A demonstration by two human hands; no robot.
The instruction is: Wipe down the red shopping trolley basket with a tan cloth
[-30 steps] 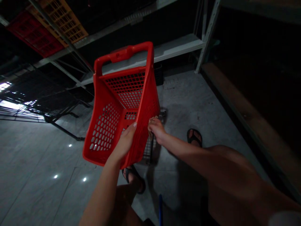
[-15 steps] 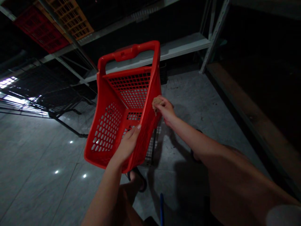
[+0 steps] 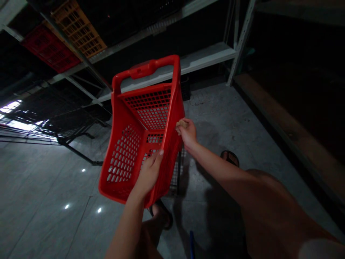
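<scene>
A red plastic shopping cart basket (image 3: 175,111) with slotted sides and a handle at its far end stands in the middle of the view. My left hand (image 3: 150,172) grips the near part of its right rim, thumb on top and the fingers partly hidden inside the basket. Against the outer face of the same side, my right hand (image 3: 188,133) pinches a crumpled brown cloth (image 3: 182,124).
Behind the cart runs a metal shelf rack (image 3: 210,57) with red (image 3: 51,48) and yellow crates (image 3: 81,30) at upper left. A dark wire cart (image 3: 78,144) stands left. My feet are on the grey floor by the basket.
My right hand and the cloth have moved slightly down along the basket's outer side. The cloth looks more bunched up in my fingers. My left hand still holds the rim, and the view has shifted a little.
</scene>
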